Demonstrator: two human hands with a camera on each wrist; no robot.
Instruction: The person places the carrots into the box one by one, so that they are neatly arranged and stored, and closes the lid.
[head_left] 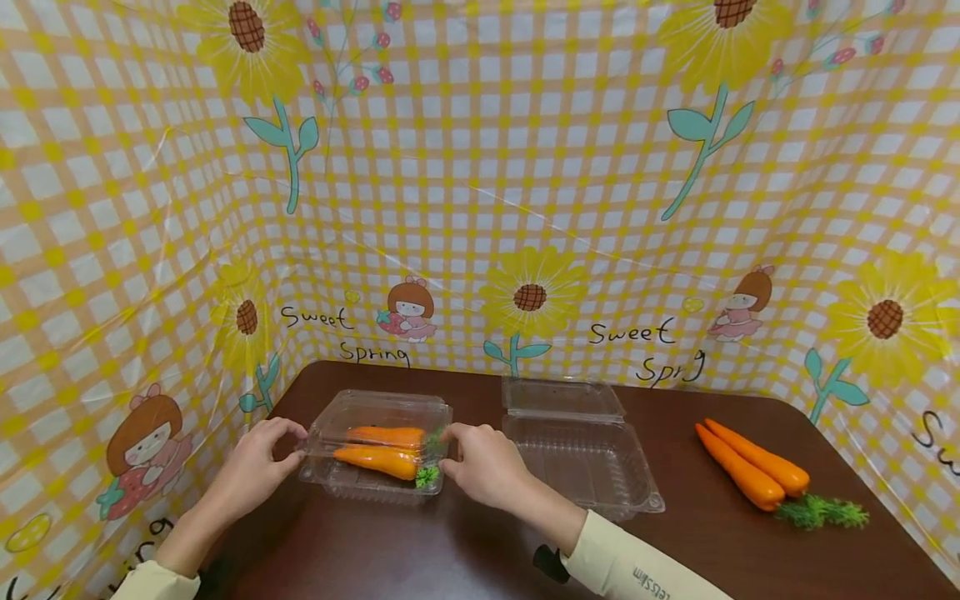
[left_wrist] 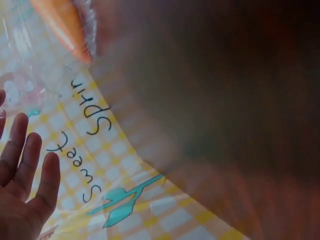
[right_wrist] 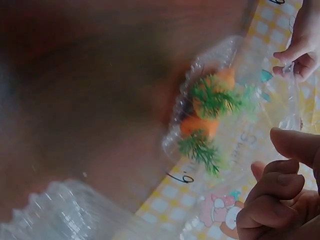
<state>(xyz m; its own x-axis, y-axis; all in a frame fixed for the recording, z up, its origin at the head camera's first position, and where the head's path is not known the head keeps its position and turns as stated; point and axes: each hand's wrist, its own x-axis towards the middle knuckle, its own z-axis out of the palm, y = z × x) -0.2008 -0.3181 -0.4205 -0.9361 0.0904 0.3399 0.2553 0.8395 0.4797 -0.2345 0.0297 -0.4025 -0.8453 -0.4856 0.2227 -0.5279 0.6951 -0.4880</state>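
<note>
Two orange carrots [head_left: 378, 460] with green tops lie inside a clear plastic clamshell container [head_left: 375, 497] on the left side of the table. Its lid [head_left: 386, 402] is tilted above them. At the lid's left edge my left hand [head_left: 258, 458] pinches the plastic between thumb and finger; the right wrist view also shows this hand [right_wrist: 304, 45]. My right hand [head_left: 487, 467] holds the lid's right edge, its other fingers curled in the right wrist view. In the left wrist view, some left-hand fingers [left_wrist: 30, 175] are spread beside a carrot tip [left_wrist: 65, 25].
A second clear clamshell container [head_left: 577, 467] stands with its lid raised, right of my right hand. Two more carrots [head_left: 750, 467] with green tops lie on the dark brown table [head_left: 360, 554] at the right. Checked cloth [head_left: 487, 208] walls the back and sides.
</note>
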